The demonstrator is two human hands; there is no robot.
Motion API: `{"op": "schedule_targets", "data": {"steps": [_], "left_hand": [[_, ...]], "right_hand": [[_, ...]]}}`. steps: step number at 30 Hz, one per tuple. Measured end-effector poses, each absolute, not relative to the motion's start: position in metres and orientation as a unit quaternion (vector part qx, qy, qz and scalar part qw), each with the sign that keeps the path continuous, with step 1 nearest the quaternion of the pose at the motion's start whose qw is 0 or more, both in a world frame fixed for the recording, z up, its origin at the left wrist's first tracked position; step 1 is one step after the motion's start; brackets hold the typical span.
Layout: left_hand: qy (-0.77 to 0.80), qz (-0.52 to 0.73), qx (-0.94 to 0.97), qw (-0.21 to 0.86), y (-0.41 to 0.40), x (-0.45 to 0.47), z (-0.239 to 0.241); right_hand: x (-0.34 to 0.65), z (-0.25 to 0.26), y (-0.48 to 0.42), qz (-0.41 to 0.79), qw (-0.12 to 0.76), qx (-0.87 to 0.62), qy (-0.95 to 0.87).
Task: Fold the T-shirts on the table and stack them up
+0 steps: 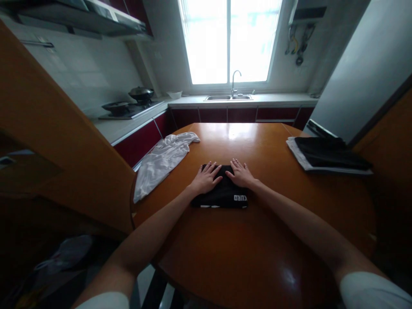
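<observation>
A folded black garment lies flat in the middle of the wooden table. White letters show near its right front corner, and a thin white strip runs along its front edge. On its left side rests my left hand, palm down with the fingers spread. My right hand lies the same way on its right side, fingers apart. Both hands touch the cloth from above and grip nothing. What kind of garment it is, I cannot tell from the fold.
A shiny white garment lies loosely along the table's left edge. At the right is a stack of folded black and white cloth. Beyond the table are a sink, a stove with pans and a refrigerator.
</observation>
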State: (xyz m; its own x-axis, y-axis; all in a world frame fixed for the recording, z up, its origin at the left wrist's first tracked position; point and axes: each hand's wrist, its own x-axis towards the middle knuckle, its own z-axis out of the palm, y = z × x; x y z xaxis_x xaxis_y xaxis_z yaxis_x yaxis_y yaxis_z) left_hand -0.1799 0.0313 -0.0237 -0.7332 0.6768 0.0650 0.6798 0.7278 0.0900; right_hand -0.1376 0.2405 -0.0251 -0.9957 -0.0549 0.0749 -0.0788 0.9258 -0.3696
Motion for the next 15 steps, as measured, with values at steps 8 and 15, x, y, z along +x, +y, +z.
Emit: {"op": "schedule_targets", "data": {"steps": [8, 15], "left_hand": [[-0.930, -0.046, -0.365, 0.024, 0.032, -0.180, -0.025], [-0.930, -0.067, -0.363, -0.001, 0.033, -0.179, -0.014]], "right_hand": [[-0.082, -0.020, 0.222, 0.184, 0.076, 0.105, -0.974], [-0.069, -0.035, 0.220, 0.176, 0.041, 0.095, -0.979]]}}
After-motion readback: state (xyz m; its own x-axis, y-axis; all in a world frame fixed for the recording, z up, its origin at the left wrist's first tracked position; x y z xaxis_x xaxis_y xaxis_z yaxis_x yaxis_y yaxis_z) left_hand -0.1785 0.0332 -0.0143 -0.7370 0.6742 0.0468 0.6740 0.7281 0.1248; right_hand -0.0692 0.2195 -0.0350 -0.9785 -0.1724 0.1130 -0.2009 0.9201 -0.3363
